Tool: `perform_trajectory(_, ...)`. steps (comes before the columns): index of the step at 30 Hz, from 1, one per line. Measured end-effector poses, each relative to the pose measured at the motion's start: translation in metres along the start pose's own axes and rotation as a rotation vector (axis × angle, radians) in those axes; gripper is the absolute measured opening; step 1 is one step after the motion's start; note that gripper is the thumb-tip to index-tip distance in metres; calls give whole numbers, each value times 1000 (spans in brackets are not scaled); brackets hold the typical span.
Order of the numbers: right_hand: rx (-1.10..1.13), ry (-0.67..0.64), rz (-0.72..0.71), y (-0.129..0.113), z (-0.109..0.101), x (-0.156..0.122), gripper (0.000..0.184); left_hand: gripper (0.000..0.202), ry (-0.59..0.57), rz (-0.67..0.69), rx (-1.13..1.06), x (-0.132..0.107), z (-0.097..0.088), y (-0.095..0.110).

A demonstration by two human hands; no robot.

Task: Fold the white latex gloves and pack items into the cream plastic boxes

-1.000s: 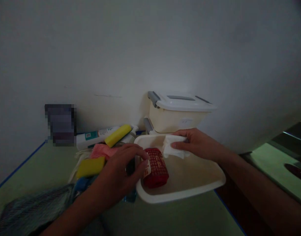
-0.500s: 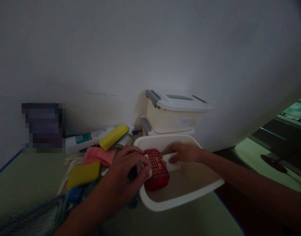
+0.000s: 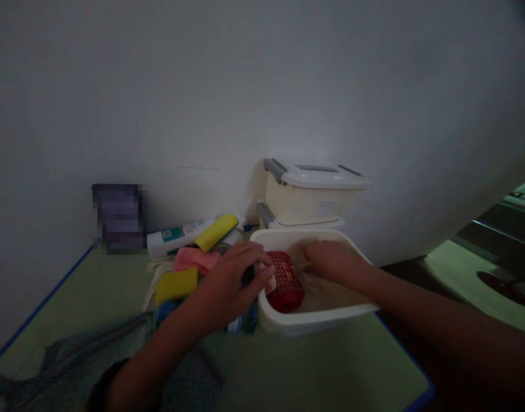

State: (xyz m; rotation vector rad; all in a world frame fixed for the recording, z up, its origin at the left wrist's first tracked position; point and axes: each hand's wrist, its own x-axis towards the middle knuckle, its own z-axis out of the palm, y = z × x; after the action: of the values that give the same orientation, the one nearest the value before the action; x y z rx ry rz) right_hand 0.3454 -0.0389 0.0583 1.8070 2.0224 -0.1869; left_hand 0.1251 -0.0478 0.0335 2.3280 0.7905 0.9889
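My left hand (image 3: 242, 273) reaches over the left rim of a white plastic bin (image 3: 326, 320), thumb and fingers closed at the pale-labelled end of a red patterned packet (image 3: 286, 283). The packet lies inside the bin, against its left wall. Deep in the bin, my right hand (image 3: 334, 260) has its fingers curled down near the floor, to the right of the packet. Its fingertips are blurred, and I cannot make out what is in them.
Left of the bin lie yellow sponges (image 3: 177, 284), a pink cloth (image 3: 196, 259), a white bottle (image 3: 162, 245) and a blue bottle (image 3: 247, 320). Behind it, lidded storage boxes (image 3: 311, 203) are stacked against the wall. A dark knitted cloth (image 3: 103, 349) lies at front left on the table.
My view has turned left, so everything sits further right. The bin looks less tilted towards me. A white piece that showed under my right hand is now mostly hidden.
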Motion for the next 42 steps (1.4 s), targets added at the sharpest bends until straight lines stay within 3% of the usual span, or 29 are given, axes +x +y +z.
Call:
perform_trajectory(6, 91, -187, -278, 5, 5, 7, 28, 20, -184, 96, 16, -3, -26, 0)
perform_trajectory(10, 110, -200, -366, 16, 7, 21, 26, 26, -288, 105, 11, -5, -43, -5)
perform_trajectory(14, 134, -113, -383, 21, 2, 21, 24, 23, -260, 78, 38, -8, -45, -4)
perform_trajectory(19, 194, 128, -319, 14, -11, -4, 34, 23, -194, 9, 101, -14, -58, -3)
perform_trajectory(24, 299, 247, -292, -16, -31, -35, 36, 25, -146, -253, 157, -23, -96, -4)
perform_trajectory(30, 574, 308, -374, -61, -51, -51, 42, 32, -214, -369, 204, -39, -121, -4)
perform_trajectory(36, 581, 331, -422, -70, -39, -32, 43, 35, -325, -489, 347, -49, -133, -26)
perform_trajectory(42, 498, 300, -479, -74, -34, -21, 39, 26, -373, -577, 429, -46, -118, -69)
